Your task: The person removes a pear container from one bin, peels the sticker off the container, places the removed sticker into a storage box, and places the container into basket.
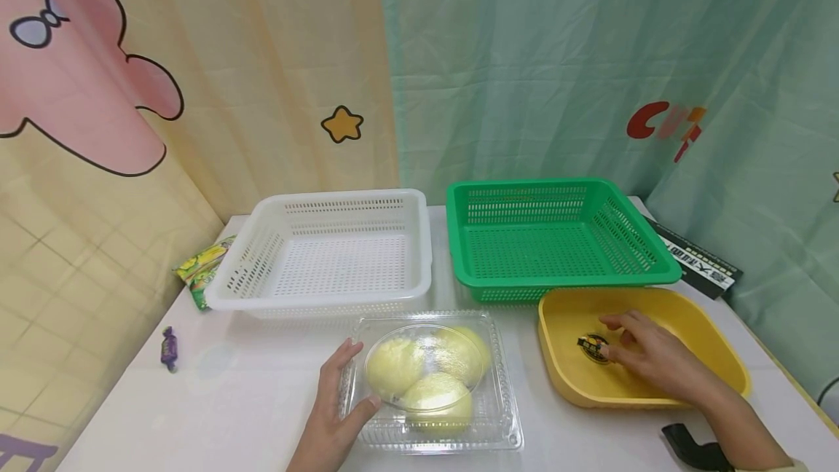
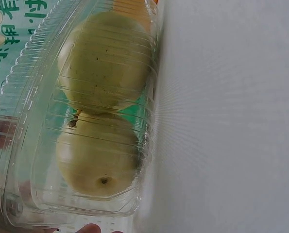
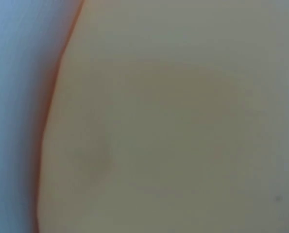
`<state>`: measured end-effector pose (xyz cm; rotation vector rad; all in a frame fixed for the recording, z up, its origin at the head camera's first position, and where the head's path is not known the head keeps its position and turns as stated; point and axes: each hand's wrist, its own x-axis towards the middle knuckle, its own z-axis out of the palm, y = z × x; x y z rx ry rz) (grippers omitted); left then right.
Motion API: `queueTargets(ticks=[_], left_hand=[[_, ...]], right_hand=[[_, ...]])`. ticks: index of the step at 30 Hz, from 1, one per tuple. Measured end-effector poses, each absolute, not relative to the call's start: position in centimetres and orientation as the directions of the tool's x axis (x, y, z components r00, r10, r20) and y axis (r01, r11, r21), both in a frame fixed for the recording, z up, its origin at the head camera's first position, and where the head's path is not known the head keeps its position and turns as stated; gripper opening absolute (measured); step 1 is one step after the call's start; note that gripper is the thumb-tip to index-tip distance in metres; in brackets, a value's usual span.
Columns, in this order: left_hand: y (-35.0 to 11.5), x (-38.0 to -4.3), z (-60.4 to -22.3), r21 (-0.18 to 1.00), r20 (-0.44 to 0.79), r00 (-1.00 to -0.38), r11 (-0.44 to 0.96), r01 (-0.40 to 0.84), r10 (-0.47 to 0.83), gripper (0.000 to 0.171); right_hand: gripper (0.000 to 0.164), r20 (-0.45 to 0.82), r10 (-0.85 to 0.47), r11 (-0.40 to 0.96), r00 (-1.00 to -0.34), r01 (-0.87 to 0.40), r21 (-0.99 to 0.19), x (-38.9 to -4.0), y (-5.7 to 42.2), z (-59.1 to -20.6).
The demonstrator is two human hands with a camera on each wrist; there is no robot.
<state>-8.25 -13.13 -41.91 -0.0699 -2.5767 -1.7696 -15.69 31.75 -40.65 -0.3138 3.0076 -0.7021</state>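
A clear plastic clamshell box (image 1: 507, 414) holds three round, pale yellow-green pears (image 1: 438, 399) on the table. My left hand (image 1: 337, 403) grips the box by its left side, thumb over the near-left part of the lid and fingers along the far-left edge. From the side, the left wrist view shows two pears (image 2: 103, 63) through the ridged plastic. Inside the yellow basin (image 1: 704, 355), my right hand (image 1: 649, 355) is spread with thumb and forefinger apart. Its thumb tip overlaps a round black label (image 1: 595, 348) with yellow print. The right wrist view is blurred.
A white basket (image 1: 321, 301) and a green basket (image 1: 564, 286) stand at the back. Left of the white one lie a green-yellow packet (image 1: 206, 268) and a purple wrapped candy (image 1: 169, 349). Near the right edge are a black printed box (image 1: 701, 261) and a black curved object (image 1: 698, 450).
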Motion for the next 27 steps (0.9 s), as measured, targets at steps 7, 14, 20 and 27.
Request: queueTargets(ticks=[7, 14, 20, 27], left_hand=[[-13.1, -8.2, -41.9, 0.934, 0.032, -0.999, 0.354, 0.039, 0.025, 0.068], [-13.1, -8.2, -42.0, 0.933, 0.048, -0.999, 0.355, 0.053, 0.022, 0.067], [-13.1, -8.3, -42.1, 0.933, 0.06, -0.998, 0.355, 0.064, 0.023, 0.067], [-13.1, -8.3, -42.1, 0.932, 0.052, -0.998, 0.357, 0.056, 0.022, 0.067]], right_hand=[[0.049, 0.021, -0.186, 0.879, -0.982, -0.176, -0.444, -15.6, 31.7, -40.3], [0.05, 0.034, -0.184, 0.862, -0.982, -0.178, -0.474, -15.4, 31.7, -40.1], [0.049, 0.074, -0.185, 0.855, -0.98, -0.198, -0.48, -15.2, 31.6, -39.7], [0.05, 0.093, -0.178, 0.852, -0.98, -0.201, -0.483, -14.9, 31.6, -39.2]])
